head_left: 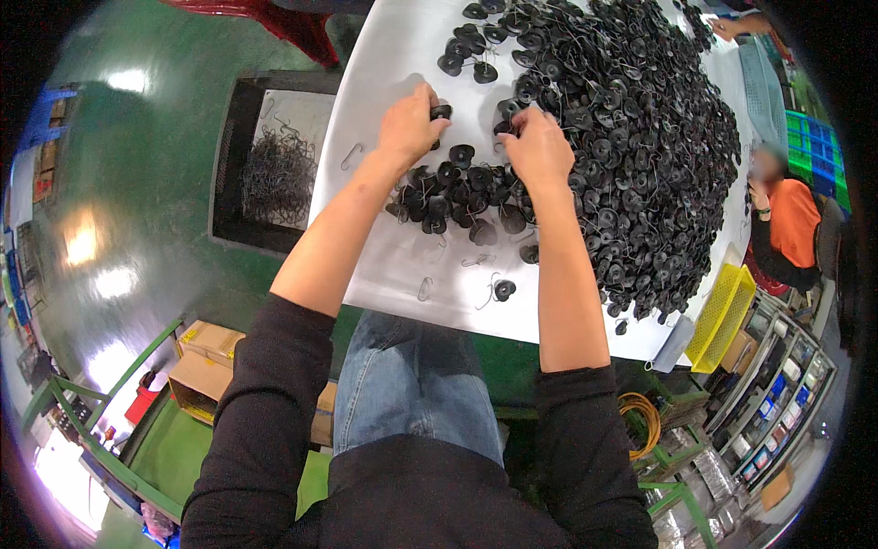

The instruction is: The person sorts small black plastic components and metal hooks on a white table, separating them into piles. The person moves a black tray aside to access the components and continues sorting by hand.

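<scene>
My left hand [410, 126] is over the white tabletop [373, 252], thumb and fingers closed on a black disc [442, 112], a round piece like those around it. To its right my right hand [540, 151] pinches at another black disc [507, 110] by the edge of the big heap [631, 165]; its fingertips partly cover it. Many discs in the heap have thin wire hooks. Between and below my hands lies a smaller group of black discs [457, 194]. One disc [503, 290] sits apart near the front edge, beside loose wire hooks [424, 289].
A dark bin [229, 183] of bare wire hooks stands left of the table. Right of the table are a yellow basket [721, 316], a grey-blue basket [761, 91] and a person in orange [794, 224]. Another person's hand [739, 26] reaches in at the far right.
</scene>
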The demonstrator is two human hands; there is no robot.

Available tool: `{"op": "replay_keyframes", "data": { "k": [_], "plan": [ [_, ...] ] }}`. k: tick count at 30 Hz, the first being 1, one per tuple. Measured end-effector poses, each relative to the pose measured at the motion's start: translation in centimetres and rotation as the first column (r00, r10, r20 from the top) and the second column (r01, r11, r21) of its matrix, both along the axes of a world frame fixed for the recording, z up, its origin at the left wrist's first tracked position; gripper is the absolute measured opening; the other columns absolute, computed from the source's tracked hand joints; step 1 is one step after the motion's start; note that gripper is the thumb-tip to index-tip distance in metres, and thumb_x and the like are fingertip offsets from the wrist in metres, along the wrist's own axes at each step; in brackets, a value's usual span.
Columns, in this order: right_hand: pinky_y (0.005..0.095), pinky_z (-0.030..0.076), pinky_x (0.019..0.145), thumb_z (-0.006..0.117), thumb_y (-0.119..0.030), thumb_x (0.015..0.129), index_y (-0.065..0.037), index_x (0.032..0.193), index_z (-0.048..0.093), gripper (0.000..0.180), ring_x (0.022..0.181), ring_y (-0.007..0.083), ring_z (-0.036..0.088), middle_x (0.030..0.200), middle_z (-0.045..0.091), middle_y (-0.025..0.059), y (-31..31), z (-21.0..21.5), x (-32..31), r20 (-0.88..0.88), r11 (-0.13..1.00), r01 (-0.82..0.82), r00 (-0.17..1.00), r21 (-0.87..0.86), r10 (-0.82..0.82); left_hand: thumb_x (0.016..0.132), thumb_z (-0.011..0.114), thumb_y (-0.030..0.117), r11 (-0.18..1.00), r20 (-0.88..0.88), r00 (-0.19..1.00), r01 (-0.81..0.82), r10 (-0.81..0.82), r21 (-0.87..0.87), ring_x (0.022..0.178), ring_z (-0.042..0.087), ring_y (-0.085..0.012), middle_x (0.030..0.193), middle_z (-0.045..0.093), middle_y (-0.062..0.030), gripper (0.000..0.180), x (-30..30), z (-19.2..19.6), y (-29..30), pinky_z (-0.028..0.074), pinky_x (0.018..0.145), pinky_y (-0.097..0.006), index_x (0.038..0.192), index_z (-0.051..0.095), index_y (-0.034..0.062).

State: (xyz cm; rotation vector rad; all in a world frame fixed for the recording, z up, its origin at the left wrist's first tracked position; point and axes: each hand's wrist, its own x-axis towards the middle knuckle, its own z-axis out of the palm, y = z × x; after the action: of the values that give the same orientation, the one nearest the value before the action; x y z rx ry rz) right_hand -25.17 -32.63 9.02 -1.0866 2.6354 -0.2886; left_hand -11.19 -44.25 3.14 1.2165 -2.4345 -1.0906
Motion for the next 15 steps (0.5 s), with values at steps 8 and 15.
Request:
{"op": "replay_keyframes", "data": {
  "k": [8,15],
  "plan": [
    [0.0385,0.052,0.071,0.076,-0.022,0.070,-0.005,0.092,0.065,0.030,0.085,0.0293,0.065,0.092,0.064,0.0130,-1.4,-2.9,2.7,0.122,0.939,-0.315,0.946,0.135,0.300,0.086,0.063,0.022,0.313,-0.224,0.737,0.018,0.638,0.949,0.069,0.056,-0.0075,0.083,0.061,-0.0021,0.021,5.6,1.9,-2.4,0.043,0.053,-0.021,0.099,0.062,0.0048],
    [0.0225,0.045,0.061,0.071,-0.017,0.078,-0.005,0.086,0.062,0.017,0.065,0.0083,0.054,0.072,0.058,-0.0019,2.9,-0.7,-0.3,0.968,0.811,0.529,0.131,-0.249,0.212,0.076,0.073,0.021,0.997,-0.034,0.997,-0.065,0.066,0.043,0.065,0.058,-0.0165,0.070,0.060,-0.0062,0.027,3.4,0.4,1.4,0.045,0.060,-0.029,0.094,0.063,0.0036]
  ]
}}
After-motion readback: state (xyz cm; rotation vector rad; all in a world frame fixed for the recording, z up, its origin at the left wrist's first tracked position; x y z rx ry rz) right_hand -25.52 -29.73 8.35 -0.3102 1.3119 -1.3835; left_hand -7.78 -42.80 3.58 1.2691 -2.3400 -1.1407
